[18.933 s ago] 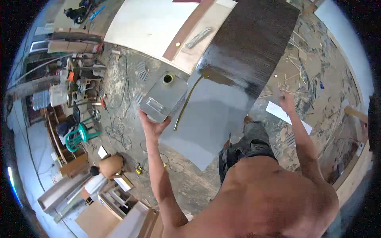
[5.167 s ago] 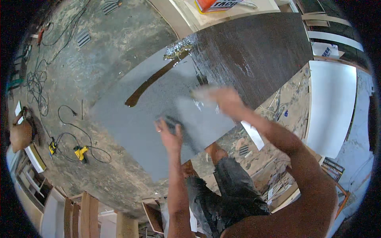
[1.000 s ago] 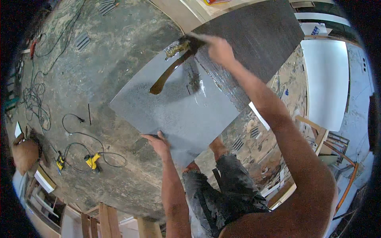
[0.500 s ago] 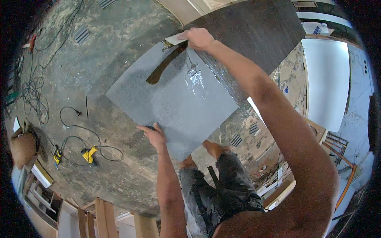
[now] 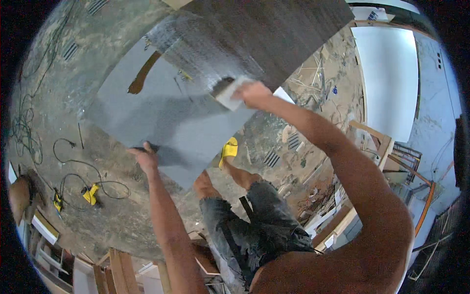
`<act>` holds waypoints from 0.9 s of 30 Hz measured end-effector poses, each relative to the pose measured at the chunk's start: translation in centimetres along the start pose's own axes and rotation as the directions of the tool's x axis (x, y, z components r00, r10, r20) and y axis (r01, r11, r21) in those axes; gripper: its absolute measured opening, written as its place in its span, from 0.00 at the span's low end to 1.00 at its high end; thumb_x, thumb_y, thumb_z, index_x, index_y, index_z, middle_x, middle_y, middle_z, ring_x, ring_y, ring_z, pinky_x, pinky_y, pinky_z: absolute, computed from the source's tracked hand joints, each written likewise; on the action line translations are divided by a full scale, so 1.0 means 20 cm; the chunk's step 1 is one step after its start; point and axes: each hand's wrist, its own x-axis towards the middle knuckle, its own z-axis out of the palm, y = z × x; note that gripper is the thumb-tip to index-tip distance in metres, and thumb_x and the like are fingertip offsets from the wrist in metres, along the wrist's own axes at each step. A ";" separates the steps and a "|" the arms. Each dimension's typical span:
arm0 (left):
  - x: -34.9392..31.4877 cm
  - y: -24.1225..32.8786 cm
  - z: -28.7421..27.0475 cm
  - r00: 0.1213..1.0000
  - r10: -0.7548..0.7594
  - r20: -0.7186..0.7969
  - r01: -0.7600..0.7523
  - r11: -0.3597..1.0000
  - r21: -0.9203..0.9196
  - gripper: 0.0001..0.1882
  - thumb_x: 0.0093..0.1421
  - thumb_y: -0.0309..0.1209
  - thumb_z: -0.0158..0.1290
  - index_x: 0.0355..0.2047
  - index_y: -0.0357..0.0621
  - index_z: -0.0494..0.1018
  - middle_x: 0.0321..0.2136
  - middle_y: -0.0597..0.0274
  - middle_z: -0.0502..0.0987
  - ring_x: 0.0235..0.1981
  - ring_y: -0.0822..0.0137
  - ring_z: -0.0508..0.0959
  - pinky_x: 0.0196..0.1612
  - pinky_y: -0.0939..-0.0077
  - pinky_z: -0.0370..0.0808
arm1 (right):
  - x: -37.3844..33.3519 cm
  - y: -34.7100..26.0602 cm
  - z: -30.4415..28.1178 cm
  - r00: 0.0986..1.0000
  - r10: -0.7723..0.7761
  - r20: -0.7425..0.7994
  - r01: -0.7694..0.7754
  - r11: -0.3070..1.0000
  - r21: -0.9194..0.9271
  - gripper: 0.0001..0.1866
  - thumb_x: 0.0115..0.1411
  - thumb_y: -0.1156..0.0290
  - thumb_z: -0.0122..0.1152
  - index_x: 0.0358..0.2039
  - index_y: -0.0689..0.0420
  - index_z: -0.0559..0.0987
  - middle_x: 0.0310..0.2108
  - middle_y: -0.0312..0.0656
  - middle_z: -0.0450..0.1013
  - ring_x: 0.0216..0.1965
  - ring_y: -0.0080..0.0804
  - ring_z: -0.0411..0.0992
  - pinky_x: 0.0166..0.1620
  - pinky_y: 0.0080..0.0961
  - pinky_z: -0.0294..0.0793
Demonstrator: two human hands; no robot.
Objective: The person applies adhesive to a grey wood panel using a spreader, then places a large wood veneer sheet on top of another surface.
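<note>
A grey sheet (image 5: 200,132) lies before me at an angle, its far edge against a dark wood-grain panel (image 5: 284,34). My left hand (image 5: 146,159) grips the sheet's near left edge, the thumb on top and other fingers partly hidden. A pale flat spreader (image 5: 228,100) is in my right hand (image 5: 255,94), at the border between sheet and panel; motion blurs both slightly. A thick brown streak of what looks like glue (image 5: 143,76) runs along the sheet's far left part. Shiny wet smears (image 5: 205,46) cover the near part of the dark panel.
Yellow corded power tools (image 5: 90,194) lie on the floor to the left, with loose cable (image 5: 24,132) beyond. A large white board (image 5: 389,78) stands at the right, near a wooden frame (image 5: 374,132). Wood pieces (image 5: 125,272) are at the lower left. Scraps litter the floor.
My right hand has swept the spreader from the sheet's far corner toward me and right. Wet smears now spread over the dark panel. My left hand still holds the sheet; the view has shifted.
</note>
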 end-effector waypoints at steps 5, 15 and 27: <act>0.08 -0.06 0.13 0.996 0.078 -0.031 -0.078 0.997 0.011 0.54 0.67 0.58 0.44 0.69 0.26 0.30 0.56 0.20 0.66 0.57 0.34 0.71 0.52 0.46 0.75 | -0.68 0.05 0.34 0.970 0.048 0.240 -0.050 0.999 0.003 0.26 0.50 0.77 0.58 0.49 0.40 0.82 0.47 0.38 0.79 0.48 0.41 0.78 0.47 0.36 0.80; 0.00 -0.01 0.00 0.998 0.043 -0.052 -0.040 0.998 0.054 0.51 0.68 0.50 0.46 0.69 0.25 0.28 0.61 0.21 0.59 0.60 0.29 0.66 0.59 0.44 0.68 | -0.54 -0.53 -0.36 0.933 0.303 -0.192 0.030 0.467 0.884 0.29 0.52 0.85 0.46 0.54 0.56 0.78 0.51 0.50 0.77 0.50 0.47 0.77 0.54 0.38 0.75; -0.07 0.15 -0.04 0.997 -0.007 0.074 0.006 1.000 0.020 0.50 0.69 0.49 0.44 0.67 0.21 0.27 0.55 0.16 0.63 0.52 0.28 0.72 0.52 0.42 0.72 | 1.06 -0.67 -0.64 0.832 0.145 -0.536 -0.085 0.987 0.135 0.29 0.53 0.83 0.52 0.57 0.53 0.75 0.58 0.45 0.72 0.58 0.44 0.70 0.58 0.42 0.69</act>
